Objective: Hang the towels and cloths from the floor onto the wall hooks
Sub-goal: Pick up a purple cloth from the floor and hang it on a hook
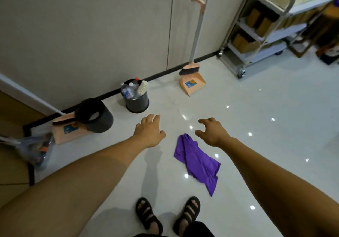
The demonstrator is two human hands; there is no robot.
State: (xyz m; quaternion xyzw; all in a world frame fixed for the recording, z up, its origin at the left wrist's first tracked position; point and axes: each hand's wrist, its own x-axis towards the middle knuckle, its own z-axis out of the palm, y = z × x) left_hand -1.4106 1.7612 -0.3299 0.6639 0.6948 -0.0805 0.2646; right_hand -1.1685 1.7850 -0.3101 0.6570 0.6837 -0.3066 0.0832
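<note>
Listing from the left, clock bearings taken from the person's sandals (148,216): item, filled plastic bag (31,150), ten o'clock, slumped on the floor (266,130); item, peach dustpan (67,131), beside it; item, dark bin (95,116), lying on its side and touching that dustpan; item, upright bin (136,99), eleven o'clock, stuffed with bottles and paper cups. Item, left hand (149,132), twelve o'clock, reached forward, fingers slack, nothing in it. Item, broom and pan set (192,82), twelve o'clock, standing against the wall (91,25). Item, purple cloth (197,161), the task's piece, one o'clock, crumpled on the glossy tiles between the two forearms and touching neither hand. Its long axis runs eleven to five; the wider bunched end lies at eleven, and the thin tail points to five. Judged light, limp and thin, likely to slide on the tile and drape when lifted; a pinch at the bunched upper end looks the best hold for looping it over a hook. Item, right hand (212,133), one o'clock, just past the cloth's top end, fingers half curled, empty; the two hands are well apart. Item, steel trolley (256,34), two o'clock, boxes on its shelves. No wall hook is in sight.
</note>
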